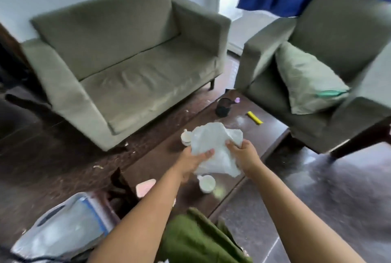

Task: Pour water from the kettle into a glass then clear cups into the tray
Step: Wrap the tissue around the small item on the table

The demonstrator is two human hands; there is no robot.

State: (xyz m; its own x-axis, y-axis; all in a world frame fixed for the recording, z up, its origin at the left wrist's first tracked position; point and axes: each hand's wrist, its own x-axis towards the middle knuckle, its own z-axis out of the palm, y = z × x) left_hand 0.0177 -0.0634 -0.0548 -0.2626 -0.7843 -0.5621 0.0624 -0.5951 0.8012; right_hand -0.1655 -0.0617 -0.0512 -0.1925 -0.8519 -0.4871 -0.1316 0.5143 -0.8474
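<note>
Both hands hold a crumpled pale plastic bag [213, 146] above the dark wooden coffee table [266, 135]. My left hand [195, 160] grips its lower left side, thumb on top. My right hand [243, 155] pinches its right edge. A white cup [207, 183] stands on the table just below the bag. Another white cup [186, 137] peeks out behind the bag's left side, partly hidden. A dark cup-like container [223, 107] stands further back on the table. No kettle, glass or tray shows in this view.
A grey-green two-seat sofa [127, 57] is at the left, an armchair [317, 76] with a cushion at the right. A yellow object [255, 117] and a small purple item [237, 99] lie on the table. A plastic-covered bag [63, 226] and pink object [145, 186] sit near left.
</note>
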